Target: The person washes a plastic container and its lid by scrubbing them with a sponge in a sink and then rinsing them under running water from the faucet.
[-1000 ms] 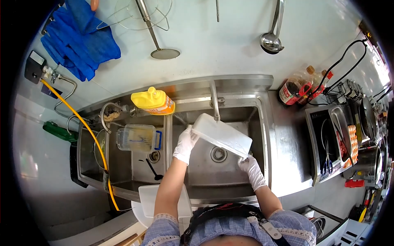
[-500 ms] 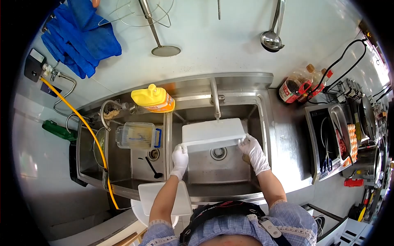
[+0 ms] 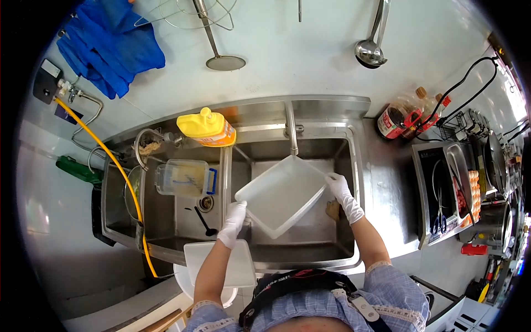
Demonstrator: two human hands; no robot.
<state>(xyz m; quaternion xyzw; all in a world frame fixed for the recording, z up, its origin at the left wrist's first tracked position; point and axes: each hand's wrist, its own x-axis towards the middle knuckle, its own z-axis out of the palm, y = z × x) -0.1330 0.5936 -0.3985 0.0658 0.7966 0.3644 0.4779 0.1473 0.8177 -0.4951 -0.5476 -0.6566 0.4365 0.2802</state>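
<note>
A white translucent plastic tub (image 3: pixel 285 193) is tilted over the right sink basin (image 3: pixel 301 246), its hollow inside facing up. My left hand (image 3: pixel 233 221), in a white glove, grips the tub's left corner. At the opposite rim my right hand (image 3: pixel 342 191), also gloved, pinches the right corner. The faucet (image 3: pixel 291 130) stands just behind the tub, its spout end close to the far rim. A brownish thing (image 3: pixel 333 210), perhaps a sponge, lies in the basin near my right wrist; its kind is unclear.
A yellow jug (image 3: pixel 207 128) stands behind the sink divider. The left basin holds a clear container (image 3: pixel 185 178) with a blue latch and a black spoon (image 3: pixel 206 222). A white lid (image 3: pixel 221 264) lies under my left forearm. Bottles (image 3: pixel 395 116) and a tray (image 3: pixel 437 191) are rightward.
The tub has turned from nearly level, with its side edge toward me, to a diagonal tilt showing its inside. My left hand moved slightly nearer me; my right hand rose slightly.
</note>
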